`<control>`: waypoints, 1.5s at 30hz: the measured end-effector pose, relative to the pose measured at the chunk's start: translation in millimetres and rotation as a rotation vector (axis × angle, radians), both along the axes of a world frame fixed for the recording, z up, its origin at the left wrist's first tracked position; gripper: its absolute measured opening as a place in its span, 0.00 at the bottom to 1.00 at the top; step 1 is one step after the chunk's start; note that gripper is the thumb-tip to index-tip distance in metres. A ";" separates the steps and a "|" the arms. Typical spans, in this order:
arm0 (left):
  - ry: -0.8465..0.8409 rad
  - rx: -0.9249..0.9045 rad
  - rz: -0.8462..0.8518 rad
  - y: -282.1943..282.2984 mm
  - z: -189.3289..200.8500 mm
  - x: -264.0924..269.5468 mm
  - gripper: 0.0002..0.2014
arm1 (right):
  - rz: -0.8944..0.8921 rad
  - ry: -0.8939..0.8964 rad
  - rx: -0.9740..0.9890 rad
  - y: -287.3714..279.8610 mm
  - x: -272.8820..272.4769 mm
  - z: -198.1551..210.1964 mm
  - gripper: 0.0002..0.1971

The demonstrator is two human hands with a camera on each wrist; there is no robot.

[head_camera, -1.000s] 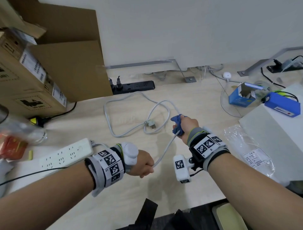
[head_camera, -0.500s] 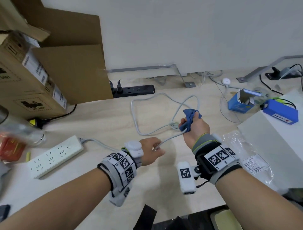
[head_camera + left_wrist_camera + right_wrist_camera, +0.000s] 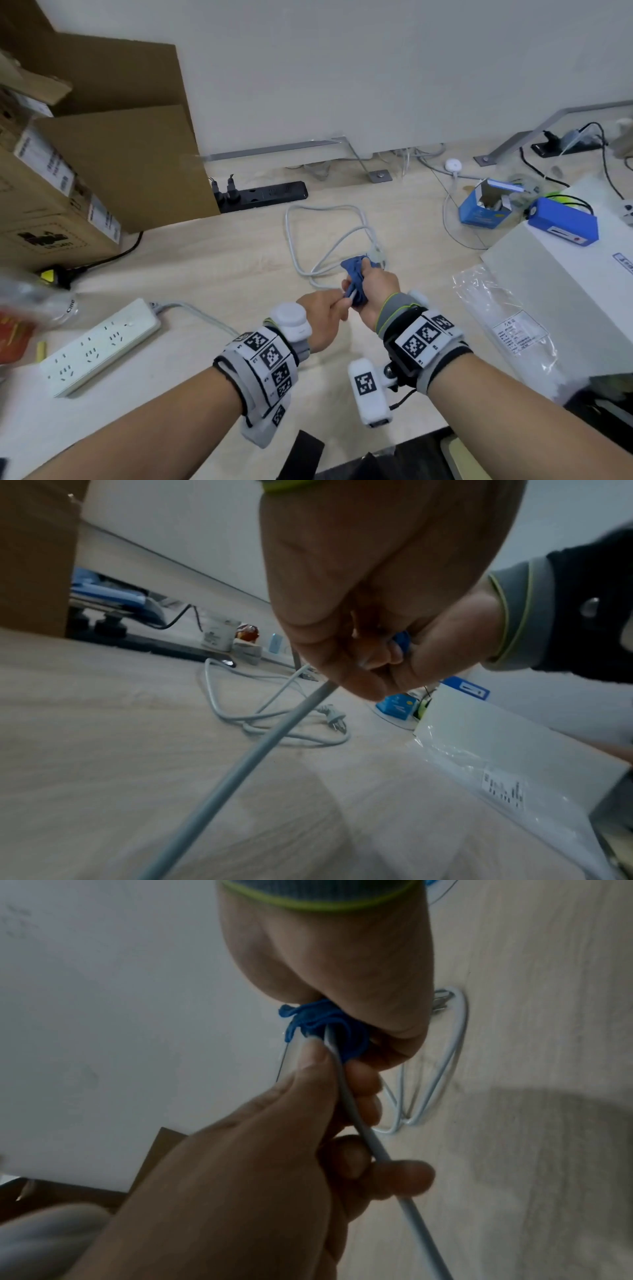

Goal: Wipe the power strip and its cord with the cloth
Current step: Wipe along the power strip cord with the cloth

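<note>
A white power strip point(image 3: 99, 346) lies on the pale wooden table point(image 3: 212, 274) at the left. Its grey cord point(image 3: 198, 313) runs right to my hands, then loops point(image 3: 291, 240) behind them to the plug point(image 3: 334, 718). My left hand point(image 3: 323, 320) pinches the cord point(image 3: 359, 1129) between thumb and fingers. Touching it on the right, my right hand point(image 3: 375, 291) grips a blue cloth point(image 3: 354, 279) wrapped around the cord point(image 3: 274, 739). In the right wrist view the cloth point(image 3: 325, 1027) bunches around the cord just above the left fingers point(image 3: 363, 1083).
Cardboard boxes point(image 3: 68, 178) stand at the back left, and a black power strip point(image 3: 263, 197) lies by the wall. A white box point(image 3: 565, 274) with a blue device point(image 3: 565, 222), a clear plastic bag point(image 3: 503, 325) and a small blue carton point(image 3: 486, 209) fill the right side.
My right hand with the cloth slid back down the cord to meet the left hand. The cord loop shifted right and tightened. The left hand moved right along the cord.
</note>
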State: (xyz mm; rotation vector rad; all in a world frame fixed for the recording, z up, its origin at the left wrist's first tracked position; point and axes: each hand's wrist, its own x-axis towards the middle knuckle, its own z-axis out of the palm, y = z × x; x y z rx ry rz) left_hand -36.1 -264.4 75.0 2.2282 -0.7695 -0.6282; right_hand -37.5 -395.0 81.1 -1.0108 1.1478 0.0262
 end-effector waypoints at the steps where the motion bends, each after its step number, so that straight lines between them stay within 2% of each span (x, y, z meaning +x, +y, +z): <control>1: 0.025 -0.018 0.000 2.3 3.3 -1.5 0.15 | 0.005 0.012 -0.010 -2.2 1.1 -2.3 0.20; 5: 0.016 -0.036 -0.023 23.2 5.2 -14.9 0.18 | -0.032 -0.079 -0.088 -28.8 1.4 0.4 0.22; 7: 0.015 -0.059 -0.035 38.9 3.2 -21.3 0.21 | -0.062 -0.100 -0.061 -47.5 3.7 0.4 0.21; 11: 0.073 -0.057 -0.024 48.6 -1.3 -12.0 0.25 | -0.042 -0.110 -0.061 -42.1 8.1 8.9 0.10; 13: 0.046 -0.037 -0.029 46.0 -3.0 -3.0 0.24 | -0.062 -0.100 -0.077 -38.6 19.2 12.2 0.11; 16: 0.063 -0.048 0.043 43.2 -3.5 12.3 0.16 | -0.091 0.003 0.032 -35.6 31.9 24.6 0.14; 18: 0.086 -0.038 0.086 39.1 -0.7 18.7 0.12 | -0.078 -0.043 0.009 -25.0 27.6 27.4 0.15; 22: 0.056 0.048 0.088 17.1 11.9 20.9 0.11 | 0.007 -0.188 -0.071 14.7 8.7 23.2 0.15; 24: 0.057 0.068 0.109 8.1 15.6 20.3 0.13 | 0.086 -0.157 -0.162 35.4 6.4 18.7 0.17; 26: 0.028 0.074 0.119 4.9 16.4 16.6 0.16 | 0.122 -0.105 -0.246 46.3 6.9 13.7 0.15; 29: -0.108 0.084 0.081 11.2 15.0 10.2 0.18 | 0.073 -0.008 -0.133 38.7 16.6 18.2 0.15; 32: -0.165 0.064 -0.015 23.1 16.4 5.9 0.22 | 0.010 0.079 -0.061 9.5 30.9 26.6 0.16; 36: -0.206 0.044 -0.144 43.9 24.1 8.2 0.25 | -0.100 -0.020 0.034 -20.2 27.8 41.9 0.19; 40: -0.297 -0.051 -0.269 57.0 30.1 18.0 0.25 | -0.095 -0.160 0.038 -28.6 26.7 48.5 0.13; 45: -0.261 -0.027 -0.372 89.0 18.7 32.7 0.24 | -0.177 -0.132 -0.021 -55.8 30.5 48.7 0.13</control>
